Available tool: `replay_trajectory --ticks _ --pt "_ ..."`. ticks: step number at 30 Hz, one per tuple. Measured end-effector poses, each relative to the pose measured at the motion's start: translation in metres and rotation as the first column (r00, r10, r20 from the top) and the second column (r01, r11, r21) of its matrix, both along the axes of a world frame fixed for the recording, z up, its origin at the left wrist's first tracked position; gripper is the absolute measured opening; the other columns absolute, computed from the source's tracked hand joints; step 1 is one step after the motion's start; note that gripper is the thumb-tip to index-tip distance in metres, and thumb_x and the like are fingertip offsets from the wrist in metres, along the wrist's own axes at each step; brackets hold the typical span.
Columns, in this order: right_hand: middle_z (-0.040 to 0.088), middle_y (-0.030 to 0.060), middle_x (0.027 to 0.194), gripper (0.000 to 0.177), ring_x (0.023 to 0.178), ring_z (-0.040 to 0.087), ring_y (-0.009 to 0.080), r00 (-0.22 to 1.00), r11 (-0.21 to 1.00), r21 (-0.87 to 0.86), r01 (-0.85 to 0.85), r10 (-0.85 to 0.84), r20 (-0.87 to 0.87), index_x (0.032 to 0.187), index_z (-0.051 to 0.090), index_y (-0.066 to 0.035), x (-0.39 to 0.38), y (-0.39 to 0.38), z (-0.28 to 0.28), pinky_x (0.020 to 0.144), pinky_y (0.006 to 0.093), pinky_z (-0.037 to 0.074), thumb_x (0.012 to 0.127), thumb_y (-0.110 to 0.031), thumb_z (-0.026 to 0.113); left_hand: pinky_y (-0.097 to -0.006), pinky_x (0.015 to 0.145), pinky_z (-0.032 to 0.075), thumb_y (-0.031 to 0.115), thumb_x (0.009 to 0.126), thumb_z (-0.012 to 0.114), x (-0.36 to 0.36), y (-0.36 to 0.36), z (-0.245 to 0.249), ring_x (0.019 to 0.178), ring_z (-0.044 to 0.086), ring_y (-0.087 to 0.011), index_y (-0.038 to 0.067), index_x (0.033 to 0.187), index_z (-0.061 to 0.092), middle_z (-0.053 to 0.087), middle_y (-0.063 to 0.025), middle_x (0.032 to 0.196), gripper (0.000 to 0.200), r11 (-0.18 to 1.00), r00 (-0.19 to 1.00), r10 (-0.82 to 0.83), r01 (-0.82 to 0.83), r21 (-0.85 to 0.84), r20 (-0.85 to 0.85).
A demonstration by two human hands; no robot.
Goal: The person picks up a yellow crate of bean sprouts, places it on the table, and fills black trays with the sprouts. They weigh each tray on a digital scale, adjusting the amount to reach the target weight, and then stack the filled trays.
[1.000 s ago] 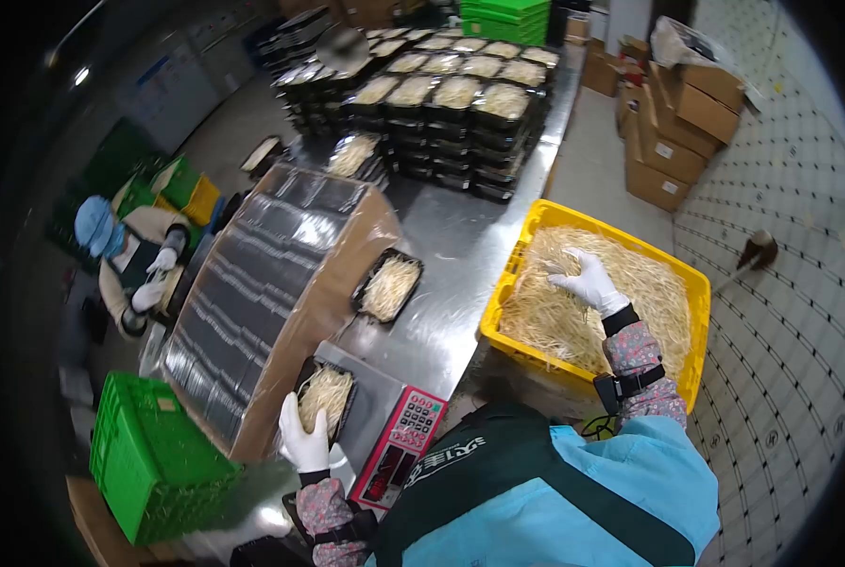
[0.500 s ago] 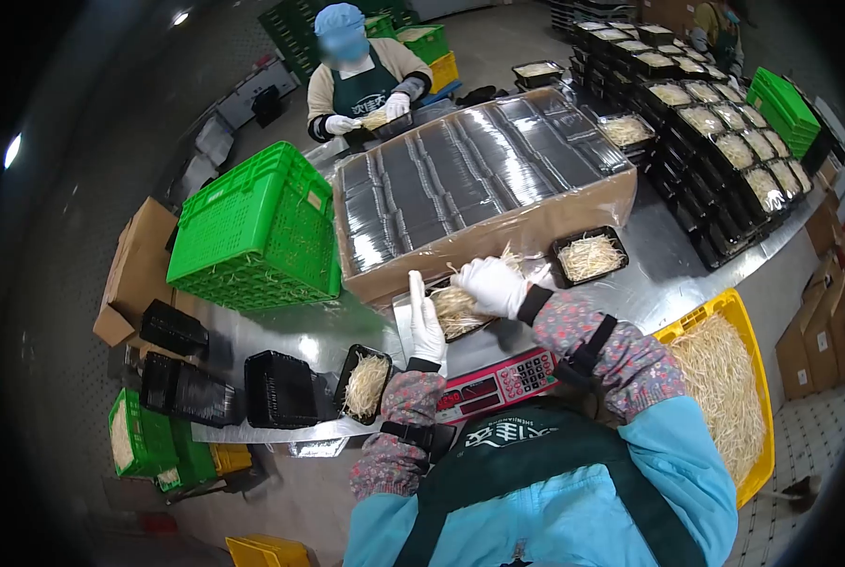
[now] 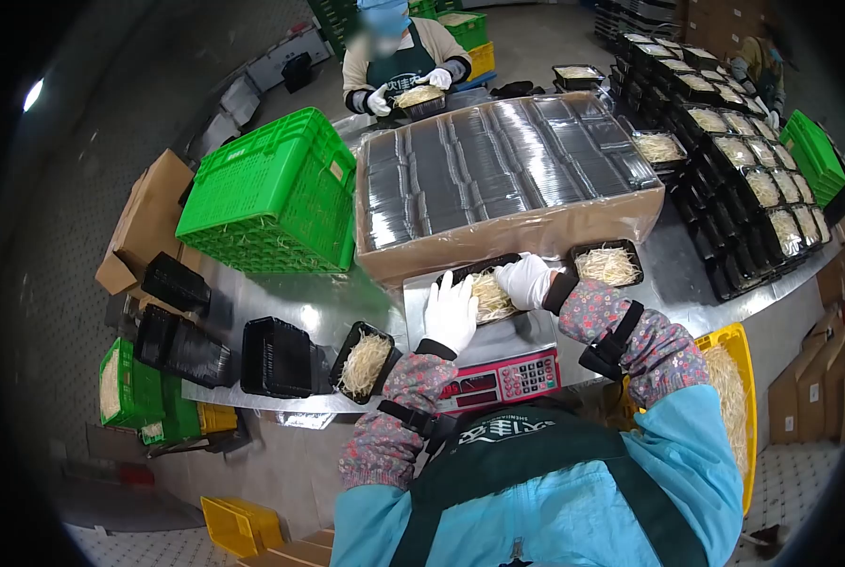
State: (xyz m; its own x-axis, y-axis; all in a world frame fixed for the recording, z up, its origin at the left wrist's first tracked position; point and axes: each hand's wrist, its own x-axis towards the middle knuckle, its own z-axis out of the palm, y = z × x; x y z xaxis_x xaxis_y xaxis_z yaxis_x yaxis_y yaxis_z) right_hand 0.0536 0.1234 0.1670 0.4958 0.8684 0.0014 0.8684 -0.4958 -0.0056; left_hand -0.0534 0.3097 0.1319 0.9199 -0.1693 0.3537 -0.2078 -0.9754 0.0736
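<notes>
A black plastic tray of bean sprouts [image 3: 491, 299] rests on the metal plate of a red scale [image 3: 507, 378] in front of me. My left hand [image 3: 452, 312], in a white glove, lies with straight fingers against the tray's left end. At the right end my right hand [image 3: 524, 282], also gloved, has its fingers curled down onto the sprouts; its fingertips are partly hidden. Another filled tray [image 3: 607, 264] sits just right of my right hand. To the left, near the table edge, stands a filled tray [image 3: 365, 363] beside stacked black trays [image 3: 277, 357].
Beyond the scale is a large carton of nested black trays [image 3: 498, 238]. A green crate [image 3: 266, 194] stands left of it. Stacked packed trays [image 3: 725, 180] fill the right. A yellow crate of sprouts [image 3: 736, 397] is at my right side. A co-worker [image 3: 399, 71] holds a tray opposite.
My left hand has turned from edge-on to lying against the tray's end. My right hand has come down at its right end, and loose sprouts there now lie inside. The view has shifted slightly.
</notes>
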Motion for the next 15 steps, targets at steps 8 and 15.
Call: replay_trajectory --ticks 8,15 --pt "0.068 0.0163 0.081 0.018 0.076 0.068 0.0354 0.996 0.989 0.117 0.088 -0.084 -0.039 0.092 0.06 -0.004 0.026 -0.078 0.039 0.066 0.0446 0.054 0.075 -0.011 0.06 -0.051 0.109 0.03 0.028 0.094 0.05 -0.002 -0.001 0.003 0.132 0.039 -0.0331 0.005 0.133 0.052 0.06 -0.0115 0.126 0.045 0.999 0.995 0.038 -0.036 0.028 -0.095" --pt "0.066 0.018 0.08 0.026 0.078 0.066 0.0375 0.957 0.931 0.225 0.287 -0.289 -0.027 0.099 0.056 -0.008 0.063 -0.202 -0.002 0.07 0.0461 0.053 0.075 -0.014 0.066 -0.0482 0.11 0.031 0.021 0.095 0.051 -0.01 0.005 0.03 0.13 0.043 -0.0371 0.005 0.142 0.044 0.052 -0.0186 0.136 0.05 0.937 0.997 0.026 -0.048 -0.345 -0.068"
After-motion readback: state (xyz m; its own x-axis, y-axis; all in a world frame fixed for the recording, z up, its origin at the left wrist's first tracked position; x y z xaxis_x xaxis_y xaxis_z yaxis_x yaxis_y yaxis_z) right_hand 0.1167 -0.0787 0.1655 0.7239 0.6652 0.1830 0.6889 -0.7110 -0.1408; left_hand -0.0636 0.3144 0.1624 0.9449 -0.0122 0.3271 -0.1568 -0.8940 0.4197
